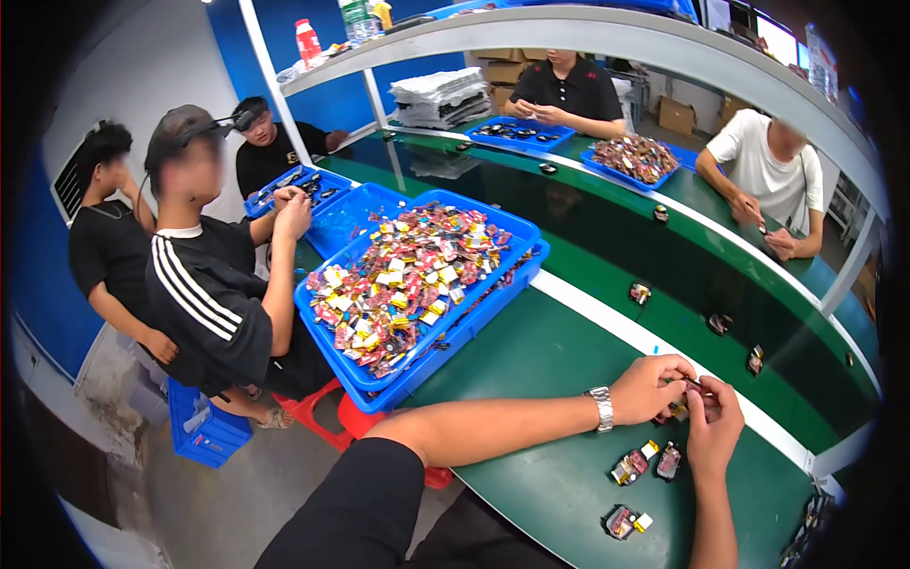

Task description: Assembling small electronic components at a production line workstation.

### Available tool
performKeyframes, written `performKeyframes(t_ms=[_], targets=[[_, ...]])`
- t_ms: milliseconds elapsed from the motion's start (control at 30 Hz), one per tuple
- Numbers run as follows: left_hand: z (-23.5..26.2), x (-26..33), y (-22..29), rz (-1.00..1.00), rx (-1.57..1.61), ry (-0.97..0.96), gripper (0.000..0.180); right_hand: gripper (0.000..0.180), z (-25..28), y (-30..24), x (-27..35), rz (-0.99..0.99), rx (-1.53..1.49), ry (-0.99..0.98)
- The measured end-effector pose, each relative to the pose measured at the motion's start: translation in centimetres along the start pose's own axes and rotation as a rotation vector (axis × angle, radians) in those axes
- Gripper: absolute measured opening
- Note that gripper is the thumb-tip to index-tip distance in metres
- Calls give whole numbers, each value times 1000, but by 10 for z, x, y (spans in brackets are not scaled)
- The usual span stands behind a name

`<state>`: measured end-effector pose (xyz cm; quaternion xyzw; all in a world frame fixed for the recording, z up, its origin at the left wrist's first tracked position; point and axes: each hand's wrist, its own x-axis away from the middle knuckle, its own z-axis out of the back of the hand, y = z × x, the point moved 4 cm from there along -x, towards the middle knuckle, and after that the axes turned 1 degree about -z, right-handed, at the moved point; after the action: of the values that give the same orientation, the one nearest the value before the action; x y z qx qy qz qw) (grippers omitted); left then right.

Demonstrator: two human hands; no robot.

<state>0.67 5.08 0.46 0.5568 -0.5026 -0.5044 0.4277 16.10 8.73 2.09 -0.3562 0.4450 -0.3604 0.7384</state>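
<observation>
My left hand (pixel 654 387), with a metal-band watch (pixel 602 408) on its wrist, and my right hand (pixel 716 427) meet over the green worktop. Their closed fingertips pinch one small dark electronic assembly (pixel 679 410) with a yellow part; my fingers cover most of it. Just below lie a red-and-black assembly with a yellow-and-white piece (pixel 632 465), a similar one (pixel 668 461) by my right wrist, and a third with a pale tab (pixel 623 523) nearer me.
Left of my arm, stacked blue trays (pixel 389 379) hold a heap of red, yellow and white parts. Beyond a white rail (pixel 607 318), a dark green conveyor belt (pixel 607 228) carries scattered assemblies. Several people sit or stand around the line. A shelf (pixel 569 19) spans overhead.
</observation>
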Motion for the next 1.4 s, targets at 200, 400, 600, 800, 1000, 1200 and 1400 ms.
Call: performKeyframes(t_ms=[200, 400, 600, 800, 1000, 1200, 1400], targets=[[14, 8, 6, 77, -97, 33, 21, 19, -21, 13, -8, -53, -64, -31], [6, 1, 2, -28, -142, 10, 20, 18, -6, 2, -8, -106, -180, -54], [11, 4, 16, -263, -248, 187, 27, 16, 33, 44, -48, -99, -381, 60], [27, 5, 7, -497, -891, 18, 38, 25, 162, 154, -86, -345, 304, 518], [2, -4, 0, -599, -868, -196, 9, 36, 224, 167, -85, -4, 902, 525], [8, 7, 7, -522, -781, -205, 12, 45, 107, 128, -96, -125, 1046, 290], [20, 2, 10, -425, -614, -43, 13, 38, 116, 153, -102, -189, 900, 201]])
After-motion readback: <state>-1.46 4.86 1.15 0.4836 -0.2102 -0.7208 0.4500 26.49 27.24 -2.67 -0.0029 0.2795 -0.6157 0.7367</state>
